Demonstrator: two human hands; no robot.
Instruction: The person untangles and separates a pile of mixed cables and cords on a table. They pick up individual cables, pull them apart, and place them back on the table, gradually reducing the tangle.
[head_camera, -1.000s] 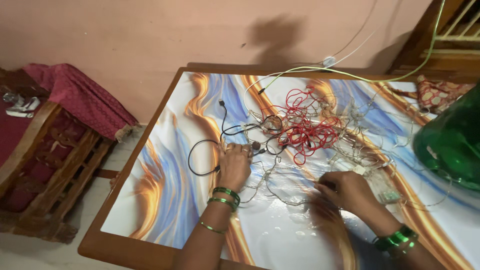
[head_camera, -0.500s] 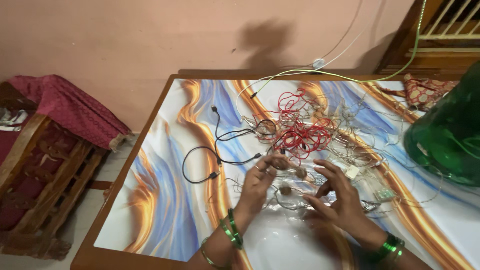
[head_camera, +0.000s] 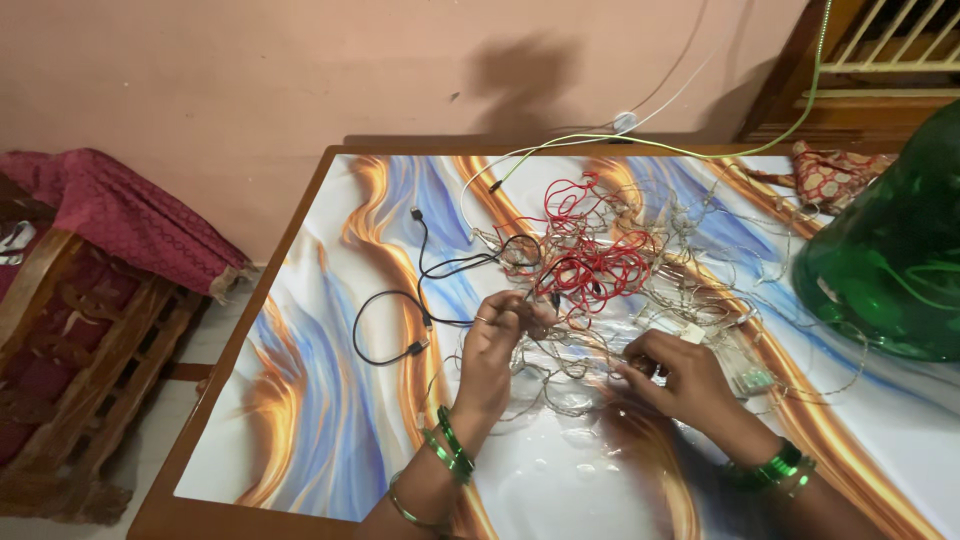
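Left edge, 9 o'clock: wooden-framed seat (head_camera: 90, 330) with a maroon cloth (head_camera: 130, 215) draped over it, clear of the work. Table with a glossy swirled blue, orange and white top (head_camera: 320, 400) carries everything else.

Black thin cable with small plugs (head_camera: 400, 310) loops at 10 o'clock from the left hand (head_camera: 490, 350), lying apart from the main knot.

Left hand: fingers (head_camera: 515, 310) curled and pinched shut on strands of the pale clear-wire string of small lights (head_camera: 560, 365), lifting them off the table, likely to separate them from the pile.

Red thin wire bundle (head_camera: 590, 255) sits at 12 o'clock from the hands, meshed into the pale strands.

Right hand (head_camera: 680, 380): fingertips closed on the same pale string near a small white box (head_camera: 693, 332), pinning that end low; grip detail partly hidden.

Green-yellow cord (head_camera: 650, 147) runs along the far edge. Large green translucent plastic vessel (head_camera: 890, 260) stands at 3 o'clock; patterned red cloth pouch (head_camera: 835, 178) behind it.
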